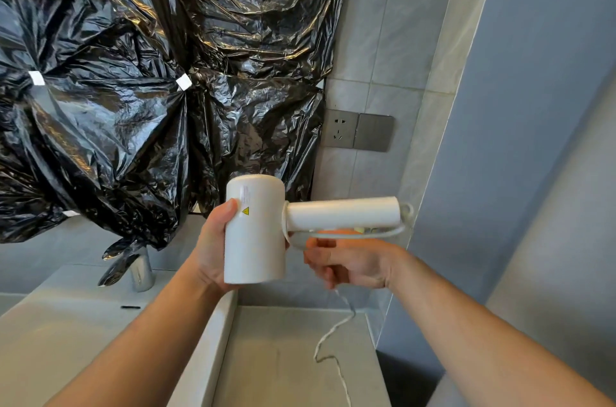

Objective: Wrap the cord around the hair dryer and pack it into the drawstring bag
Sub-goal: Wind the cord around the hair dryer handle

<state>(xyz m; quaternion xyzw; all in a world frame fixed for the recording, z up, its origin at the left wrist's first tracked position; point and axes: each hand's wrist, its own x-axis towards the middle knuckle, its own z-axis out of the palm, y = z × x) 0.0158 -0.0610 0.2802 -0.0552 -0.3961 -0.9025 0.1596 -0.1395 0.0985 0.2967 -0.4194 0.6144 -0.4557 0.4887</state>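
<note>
A white hair dryer (256,233) is held up in the middle of the view, its barrel upright and its handle (343,213) pointing right. My left hand (213,246) grips the barrel from the left, thumb on its side. A white cord (333,333) leaves the handle's end, loops back under the handle and passes through my right hand (350,265), which pinches it just below the handle. The rest of the cord hangs down to the counter and trails off the bottom edge. No drawstring bag is in view.
Black plastic sheeting (133,90) covers the wall at left and centre. A chrome tap (141,273) stands over a sink basin (50,340) at lower left. A grey counter (286,366) lies below the hands. A wall socket (340,128) and switch sit on the tiles.
</note>
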